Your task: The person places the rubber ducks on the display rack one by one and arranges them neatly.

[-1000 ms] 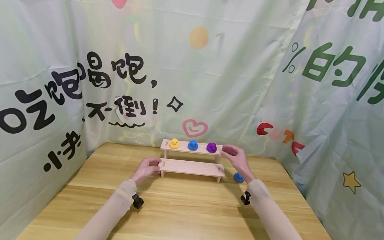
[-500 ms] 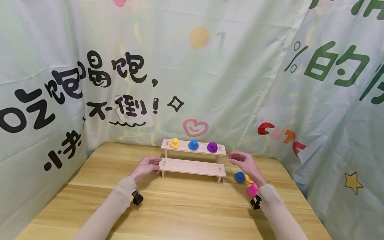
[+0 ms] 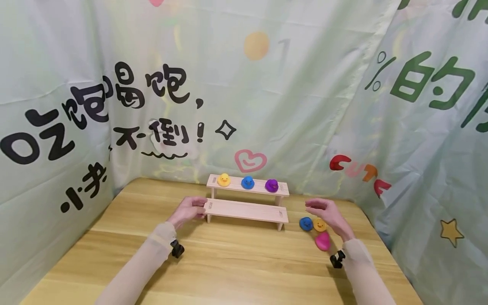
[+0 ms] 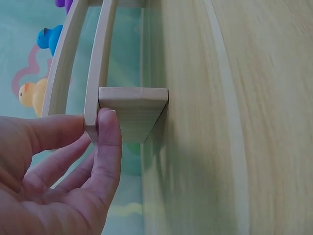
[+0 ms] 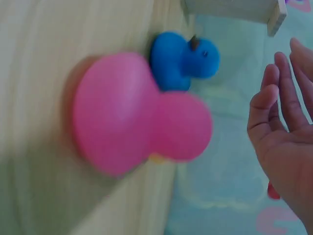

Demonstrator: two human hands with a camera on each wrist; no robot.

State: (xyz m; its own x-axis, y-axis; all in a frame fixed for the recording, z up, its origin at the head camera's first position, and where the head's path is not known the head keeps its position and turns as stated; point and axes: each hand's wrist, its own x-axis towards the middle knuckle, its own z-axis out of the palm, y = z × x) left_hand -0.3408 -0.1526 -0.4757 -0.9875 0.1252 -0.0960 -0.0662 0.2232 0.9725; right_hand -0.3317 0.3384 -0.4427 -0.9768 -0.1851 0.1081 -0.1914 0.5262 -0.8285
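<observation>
A two-tier wooden stand point(image 3: 245, 210) is on the table; its upper shelf carries a yellow duck point(image 3: 223, 180), a blue duck point(image 3: 248, 182) and a purple duck point(image 3: 272, 185). My left hand point(image 4: 68, 171) pinches the left end of the lower shelf between thumb and fingers. Over the table to the right of the stand, my right hand point(image 3: 327, 212) hovers with loosely bent fingers and holds nothing. Just by it lie another blue duck point(image 3: 306, 223), an orange-yellow duck point(image 3: 319, 224) and a pink duck point(image 5: 117, 115). In the right wrist view the pink duck mostly hides the orange-yellow one.
The wooden table point(image 3: 228, 267) ends at printed cloth curtains point(image 3: 297, 106) at the back and both sides. The bare lower shelf stands in front of the upper one. A small camera is strapped to each wrist.
My right hand has moved away from the upper shelf's right end, rightward to above the loose ducks, uncovering the orange-yellow and pink ones. My left hand stays on the stand.
</observation>
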